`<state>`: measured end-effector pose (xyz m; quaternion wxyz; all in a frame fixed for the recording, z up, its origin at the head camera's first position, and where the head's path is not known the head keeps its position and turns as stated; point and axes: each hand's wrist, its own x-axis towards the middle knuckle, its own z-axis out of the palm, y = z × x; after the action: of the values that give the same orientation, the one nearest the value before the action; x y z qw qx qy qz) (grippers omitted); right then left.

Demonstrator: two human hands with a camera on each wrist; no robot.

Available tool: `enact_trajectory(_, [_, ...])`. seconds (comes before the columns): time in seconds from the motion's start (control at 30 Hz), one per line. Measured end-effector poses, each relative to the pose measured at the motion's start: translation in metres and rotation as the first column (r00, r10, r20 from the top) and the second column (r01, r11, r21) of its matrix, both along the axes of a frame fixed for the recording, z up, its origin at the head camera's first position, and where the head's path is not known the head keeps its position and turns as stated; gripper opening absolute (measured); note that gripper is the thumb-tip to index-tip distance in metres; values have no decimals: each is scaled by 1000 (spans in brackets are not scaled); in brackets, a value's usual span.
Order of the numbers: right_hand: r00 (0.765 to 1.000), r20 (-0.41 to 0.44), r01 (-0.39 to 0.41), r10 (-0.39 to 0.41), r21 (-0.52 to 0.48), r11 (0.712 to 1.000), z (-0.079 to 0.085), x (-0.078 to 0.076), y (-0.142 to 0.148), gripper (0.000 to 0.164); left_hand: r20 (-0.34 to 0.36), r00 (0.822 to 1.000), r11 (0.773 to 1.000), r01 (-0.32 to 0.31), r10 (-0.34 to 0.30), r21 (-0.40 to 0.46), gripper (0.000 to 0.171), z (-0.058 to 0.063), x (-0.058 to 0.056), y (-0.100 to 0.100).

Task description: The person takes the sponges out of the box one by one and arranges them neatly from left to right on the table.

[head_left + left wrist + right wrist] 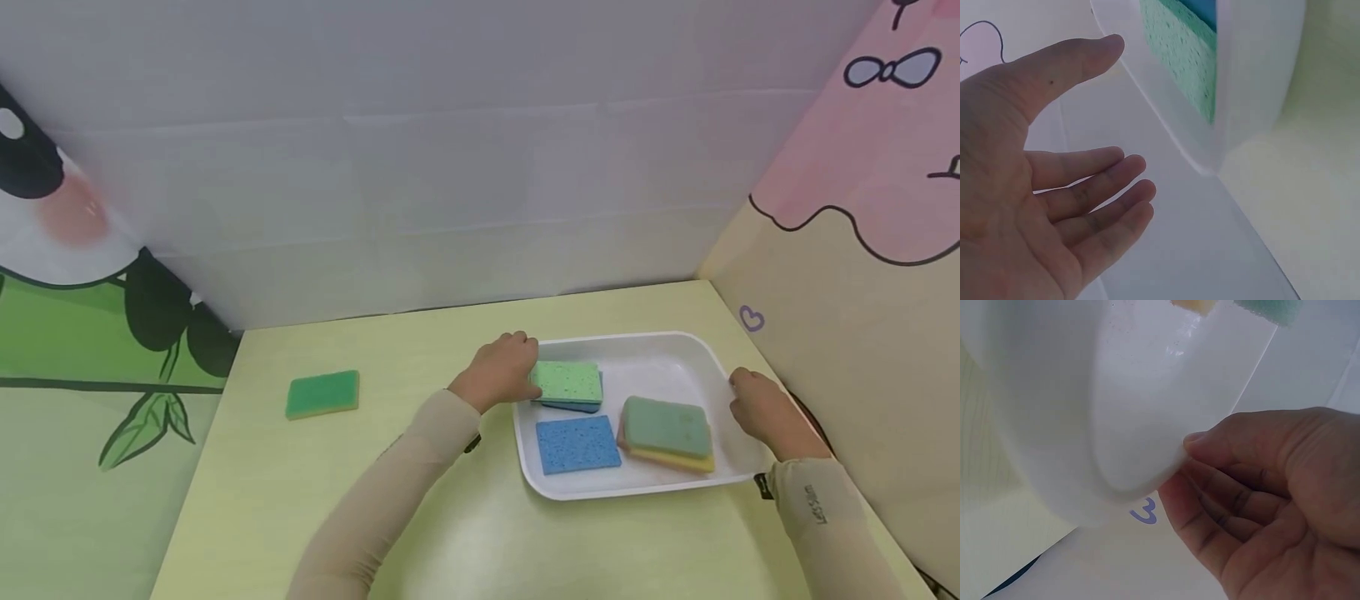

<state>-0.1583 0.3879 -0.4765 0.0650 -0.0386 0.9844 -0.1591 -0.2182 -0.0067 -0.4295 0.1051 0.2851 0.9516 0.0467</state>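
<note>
Tray (682,367): white, on the right part of the pale yellow table (450,533), sponges in it; its visible sides look plain.
Left hand (498,369): at the tray's left rim, wide open, thumb spread from loosely bent fingers, gripping nothing; whether it touches the rim I cannot tell.
Right hand (772,412): nearly closed, pinching the tray's right rim between thumb and fingers.
Light green sponge (570,379): stacked on a blue one, beside the left hand.
Blue sponge (577,444): flat, in front of that stack.
Grey-green sponge (667,427): on a yellow layer, right half.
Dark green sponge (322,393): on the table, well left of the tray.
Sleeve lettering (815,504): dark, on the right forearm, too small to read surely.
Wall mark (752,318): purple heart outline.
</note>
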Motion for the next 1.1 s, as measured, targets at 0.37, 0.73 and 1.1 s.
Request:
enact_trajectory(0.37, [1000, -11, -7, 7, 3, 1000, 1, 0, -1, 23, 23, 997, 996, 72, -71, -44, 52, -18, -9, 46])
enact_trajectory(0.73, [998, -56, -22, 21, -6, 1000, -1, 1, 1, 19, 43, 995, 988, 98, -94, -118, 39, -24, -14, 64])
enact_trajectory(1.1, [999, -43, -19, 19, 2, 1000, 0, 0, 0, 20, 11, 991, 980, 133, -133, -148, 35, -41, -16, 75])
